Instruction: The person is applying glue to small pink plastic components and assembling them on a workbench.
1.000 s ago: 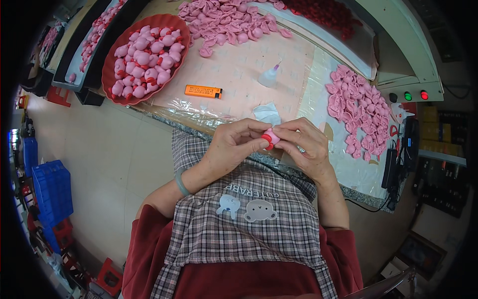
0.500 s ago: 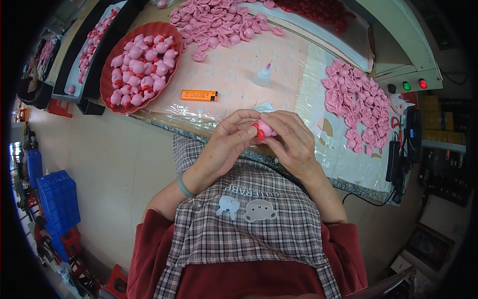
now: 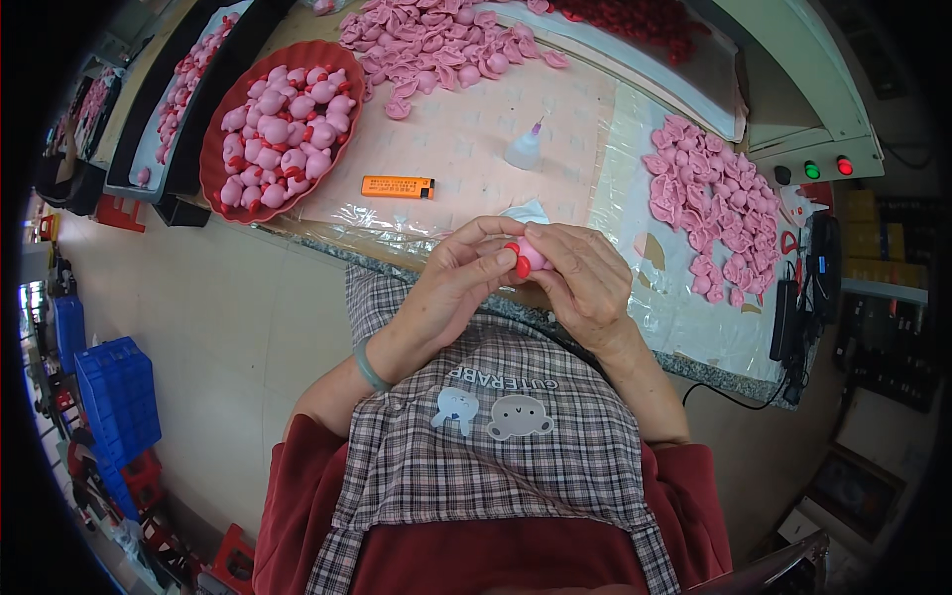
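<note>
Between my hands, just above the table's near edge, is a small round pink figure (image 3: 534, 254) with red feet. My left hand (image 3: 458, 273) is closed on it, thumb against the red parts. From the other side, my right hand (image 3: 583, 278) grips its pink body, the fingers covering part of it. Beyond my hands, a white squeeze bottle (image 3: 523, 151) with a thin needle tip stands upright, and a small white scrap (image 3: 526, 212) lies close to my fingertips. An orange lighter (image 3: 398, 187) lies to the left of the bottle.
At left, a red scalloped bowl (image 3: 213, 169) holds many pink figures with red feet. Loose pink pieces (image 3: 436, 50) are heaped at the back, and more pink pieces (image 3: 709, 198) lie at right. A machine housing (image 3: 813, 109) with green and red lights stands back right. Blue crates (image 3: 117, 402) are at far left.
Both hands stay almost in place with the pink figure between them. The fingers shift only slightly around it; nothing else has visibly moved.
</note>
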A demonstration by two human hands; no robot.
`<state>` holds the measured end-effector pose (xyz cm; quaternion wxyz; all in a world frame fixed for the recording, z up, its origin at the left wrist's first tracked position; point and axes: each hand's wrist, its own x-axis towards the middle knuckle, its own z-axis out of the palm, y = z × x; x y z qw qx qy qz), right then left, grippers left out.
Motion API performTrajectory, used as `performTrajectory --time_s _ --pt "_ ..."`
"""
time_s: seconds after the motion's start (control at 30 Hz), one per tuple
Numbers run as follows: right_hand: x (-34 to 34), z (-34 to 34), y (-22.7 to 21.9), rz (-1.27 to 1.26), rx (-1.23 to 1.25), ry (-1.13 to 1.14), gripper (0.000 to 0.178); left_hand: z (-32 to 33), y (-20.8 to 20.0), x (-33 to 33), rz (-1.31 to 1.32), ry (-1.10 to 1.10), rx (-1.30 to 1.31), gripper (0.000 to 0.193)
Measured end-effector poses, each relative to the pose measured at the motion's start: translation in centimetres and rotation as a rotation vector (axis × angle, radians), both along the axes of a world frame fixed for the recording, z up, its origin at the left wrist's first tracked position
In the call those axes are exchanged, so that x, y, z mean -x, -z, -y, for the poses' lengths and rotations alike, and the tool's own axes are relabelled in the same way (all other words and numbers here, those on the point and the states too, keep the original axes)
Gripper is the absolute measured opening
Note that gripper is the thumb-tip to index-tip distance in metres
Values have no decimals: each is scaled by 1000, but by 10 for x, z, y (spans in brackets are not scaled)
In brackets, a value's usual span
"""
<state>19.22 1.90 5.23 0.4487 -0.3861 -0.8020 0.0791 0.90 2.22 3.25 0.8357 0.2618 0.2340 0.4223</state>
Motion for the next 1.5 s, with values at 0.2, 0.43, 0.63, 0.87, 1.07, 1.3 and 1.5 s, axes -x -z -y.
performTrajectory --time_s 0.2,0.43,0.63,0.87,1.07,1.3,1.5 --pt "0 2 -2 -25 113 31 39 -1 -3 3 59 24 8 31" --pt "1 5 -9 -223 408 -33 41 3 -2 0 -15 -37 -61 32" --pt "1 10 -21 -217 387 -18 39 3 -2 2 -135 -68 -234 27" --pt "-6 18 -11 -284 405 -62 37 4 -1 -3 -178 -251 -510 19" --pt "-4 21 -6 -365 416 -93 34 5 -4 -2 -181 -287 -566 16" --pt "-2 23 -3 -429 452 -99 34 5 -3 -2 -168 -287 -576 14" --pt "0 25 -3 -439 465 -84 35 5 -2 -3 -152 -298 -545 15"
